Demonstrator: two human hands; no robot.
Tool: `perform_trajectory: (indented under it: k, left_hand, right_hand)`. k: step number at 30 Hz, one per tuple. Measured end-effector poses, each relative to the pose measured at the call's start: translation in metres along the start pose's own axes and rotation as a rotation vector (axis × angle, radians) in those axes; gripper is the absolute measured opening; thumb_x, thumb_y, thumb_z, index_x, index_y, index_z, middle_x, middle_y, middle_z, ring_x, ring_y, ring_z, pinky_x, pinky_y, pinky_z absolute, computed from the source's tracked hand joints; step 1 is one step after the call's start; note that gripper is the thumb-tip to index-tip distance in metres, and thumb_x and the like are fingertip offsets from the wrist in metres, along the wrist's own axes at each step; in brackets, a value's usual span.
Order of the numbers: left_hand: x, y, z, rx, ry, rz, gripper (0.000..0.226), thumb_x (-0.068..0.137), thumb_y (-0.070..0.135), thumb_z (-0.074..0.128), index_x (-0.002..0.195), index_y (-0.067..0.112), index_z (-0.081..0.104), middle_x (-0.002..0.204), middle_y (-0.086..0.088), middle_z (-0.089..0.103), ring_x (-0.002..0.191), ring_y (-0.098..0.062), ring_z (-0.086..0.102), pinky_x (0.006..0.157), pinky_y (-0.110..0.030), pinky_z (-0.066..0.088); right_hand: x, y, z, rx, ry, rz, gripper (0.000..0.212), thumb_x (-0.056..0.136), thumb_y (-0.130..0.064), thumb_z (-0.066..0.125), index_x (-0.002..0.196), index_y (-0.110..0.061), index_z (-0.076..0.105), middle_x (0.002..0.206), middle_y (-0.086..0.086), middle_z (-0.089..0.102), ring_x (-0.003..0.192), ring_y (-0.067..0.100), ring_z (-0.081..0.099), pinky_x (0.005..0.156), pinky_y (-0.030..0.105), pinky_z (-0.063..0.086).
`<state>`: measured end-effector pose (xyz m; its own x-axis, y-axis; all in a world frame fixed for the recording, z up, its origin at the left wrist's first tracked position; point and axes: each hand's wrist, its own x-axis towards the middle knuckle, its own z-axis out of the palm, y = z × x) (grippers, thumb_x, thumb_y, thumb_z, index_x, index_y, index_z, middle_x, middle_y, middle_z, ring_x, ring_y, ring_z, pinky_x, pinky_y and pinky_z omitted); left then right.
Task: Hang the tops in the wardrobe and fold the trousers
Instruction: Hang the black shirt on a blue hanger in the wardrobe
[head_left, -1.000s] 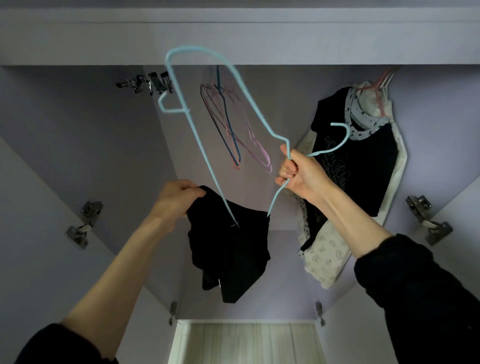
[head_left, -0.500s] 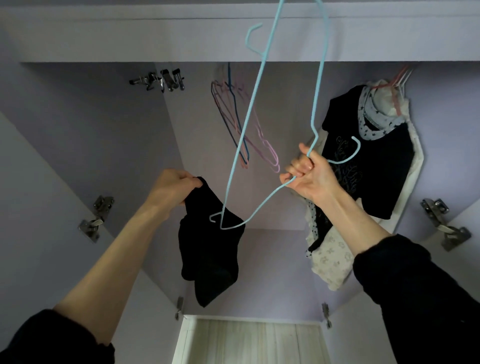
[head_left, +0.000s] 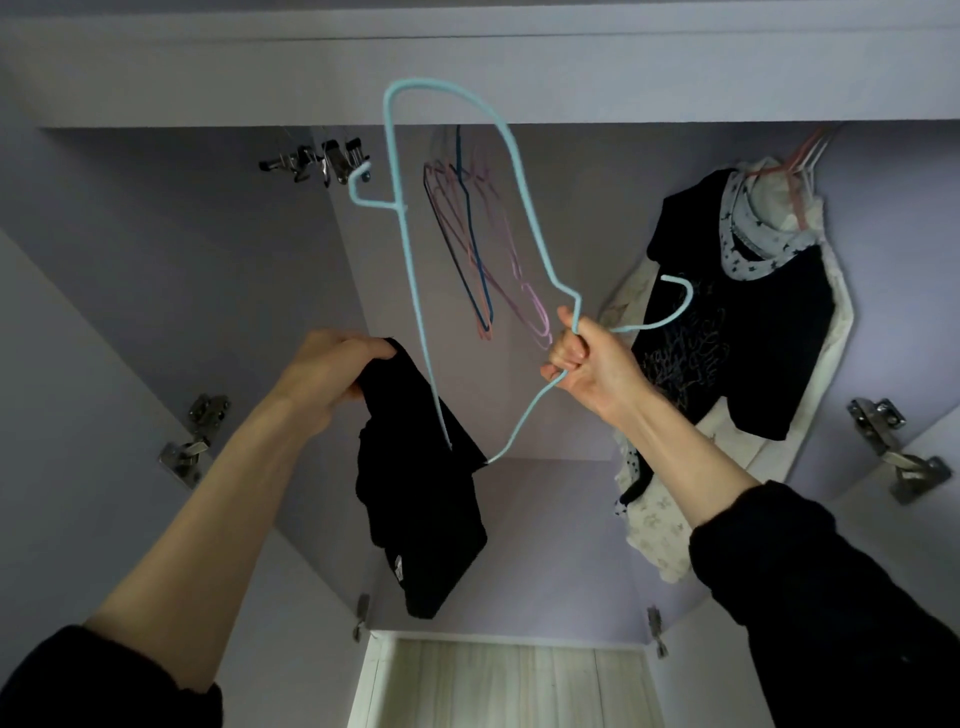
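Light-blue wire hanger (head_left: 524, 208) held up in front of the open lilac wardrobe (head_left: 182, 249), gripped at its neck by the right hand (head_left: 589, 358), fingers curled tight round the wire, hook sticking out to the right of the fist. One end of the hanger dips into the black top (head_left: 421, 493), the other end loops high toward the wardrobe's upper front panel. Left hand (head_left: 327, 371) pinches the upper edge of the black top, fingers curled on the fabric; the garment hangs bunched below the hand, between both forearms, a small label showing near its lower edge. Top not yet on the rail.

Inside the wardrobe, back centre: bunch of empty wire hangers (head_left: 478, 244), pink, purple, dark blue, hanging together. Right side: black printed t-shirt (head_left: 737, 332) already hung, with a white star-patterned garment (head_left: 753, 234) and other pale clothing just behind it. Metal clips (head_left: 317, 161) at upper left. Door hinges (head_left: 192, 441) on both side doors. Dark sleeves pushed up on both arms.
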<state>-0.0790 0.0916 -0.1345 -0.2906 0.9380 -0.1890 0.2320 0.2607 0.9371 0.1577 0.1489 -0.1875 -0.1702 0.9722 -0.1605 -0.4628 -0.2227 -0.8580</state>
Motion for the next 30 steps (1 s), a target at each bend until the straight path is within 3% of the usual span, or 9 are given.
perform_trajectory:
  k: [4,7,13,16,19,21,25,30]
  left_hand:
    - [-0.006,0.003,-0.003,-0.281,-0.115,-0.079,0.017,0.088,0.004,0.053,0.074,0.008,0.061,0.050,0.004,0.058,0.045,-0.004,0.056,0.046,-0.015,0.047]
    - [-0.010,0.008,-0.002,-0.368,-0.149,-0.090,0.018,0.089,0.005,0.052,0.075,0.009,0.062,0.048,0.006,0.057,0.041,-0.003,0.054,0.042,-0.014,0.046]
    - [-0.015,0.012,-0.006,-0.367,-0.172,-0.088,0.021,0.090,0.005,0.049,0.074,0.010,0.062,0.046,0.006,0.055,0.040,-0.003,0.052,0.042,-0.013,0.045]
    - [-0.016,0.014,-0.006,-0.367,-0.188,-0.103,0.019,0.090,0.006,0.048,0.073,0.009,0.057,0.041,0.007,0.047,0.035,-0.003,0.045,0.036,-0.012,0.037]
    - [-0.013,0.016,-0.012,-0.182,-0.089,-0.045,0.014,0.088,0.009,0.056,0.074,0.010,0.058,0.058,0.000,0.054,0.050,-0.009,0.052,0.038,-0.012,0.040]
    - [-0.011,0.015,-0.016,-0.082,-0.058,0.012,0.009,0.085,0.010,0.061,0.076,0.011,0.061,0.068,-0.003,0.056,0.060,-0.011,0.054,0.041,-0.012,0.042]
    - [-0.014,0.018,-0.016,0.021,-0.131,0.122,0.009,0.084,0.017,0.067,0.077,0.012,0.070,0.064,0.001,0.066,0.056,-0.008,0.060,0.050,-0.014,0.047]
    - [-0.018,0.032,-0.016,-0.096,-0.214,0.154,0.011,0.086,0.018,0.063,0.078,0.011,0.068,0.057,0.005,0.061,0.049,-0.005,0.057,0.045,-0.012,0.043]
  right_hand:
    - [0.001,0.005,0.012,0.039,0.018,-0.012,0.066,0.098,-0.016,0.040,0.034,-0.023,0.049,0.038,-0.007,0.022,0.041,0.010,0.021,0.057,0.026,0.024]
    - [0.002,0.012,0.025,0.202,-0.006,0.001,0.064,0.098,-0.020,0.042,0.036,-0.025,0.055,0.037,-0.007,0.021,0.040,0.010,0.022,0.056,0.026,0.025]
    - [0.004,0.026,0.034,0.287,-0.003,0.012,0.064,0.098,-0.018,0.041,0.035,-0.024,0.054,0.037,-0.006,0.022,0.039,0.010,0.023,0.057,0.027,0.024]
    - [0.005,0.027,0.037,0.389,-0.023,0.013,0.066,0.097,-0.024,0.043,0.031,-0.021,0.038,0.036,-0.006,0.022,0.038,0.011,0.024,0.057,0.027,0.026]
    - [0.005,0.027,0.032,0.496,-0.008,-0.001,0.064,0.094,-0.027,0.044,0.032,-0.019,0.030,0.036,-0.005,0.021,0.038,0.012,0.024,0.056,0.027,0.030]
    - [0.004,0.030,0.028,0.500,-0.003,0.004,0.064,0.095,-0.026,0.043,0.032,-0.019,0.030,0.036,-0.005,0.021,0.038,0.012,0.024,0.056,0.027,0.030]
    - [-0.002,0.039,0.025,0.351,0.010,0.015,0.067,0.098,-0.022,0.039,0.032,-0.020,0.030,0.034,-0.005,0.022,0.036,0.010,0.024,0.058,0.027,0.025]
    - [-0.005,0.037,0.025,0.324,0.019,-0.001,0.066,0.098,-0.019,0.039,0.033,-0.024,0.045,0.037,-0.005,0.021,0.040,0.011,0.021,0.058,0.026,0.024]
